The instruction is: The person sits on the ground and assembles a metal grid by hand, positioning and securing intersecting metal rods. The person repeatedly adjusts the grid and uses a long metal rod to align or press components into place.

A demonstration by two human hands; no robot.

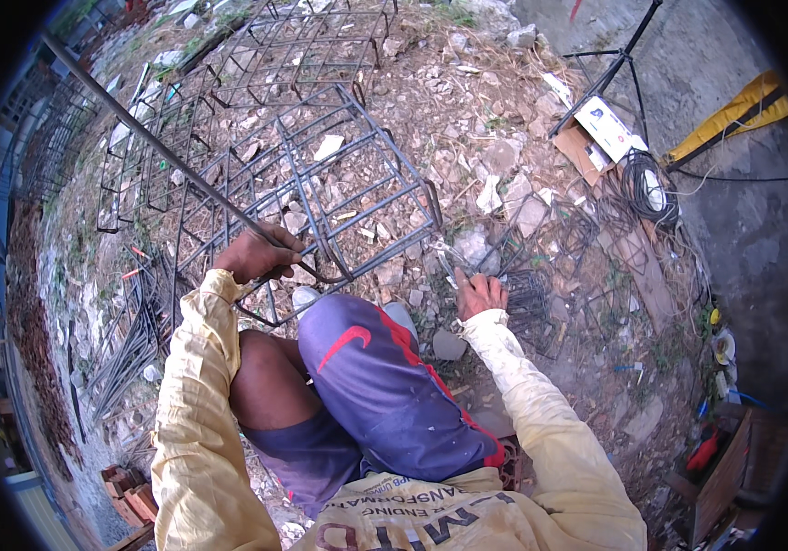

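My left hand [260, 253] is closed round a long steel bar [150, 138], which slants up to the far left. Its bent near end lies by the corner of a rebar cage [307, 174]. The cage, made of bars and square stirrups, lies on the rubble in front of my knees. My right hand [480, 295] is closed on a pair of light metal pliers [447, 261], partly hidden by the fingers. Their tip points at the cage's near right corner, apart from it. Beside that hand lies a bundle of thin dark tie wires [530, 298].
More rebar cages [297, 41] lie beyond, and loose stirrups [132, 331] are heaped at the left. Toward the right are a coil of black cable [651, 188], a white box [607, 127], a black tripod [628, 57] and a yellow bag [729, 115]. Broken stones cover the ground.
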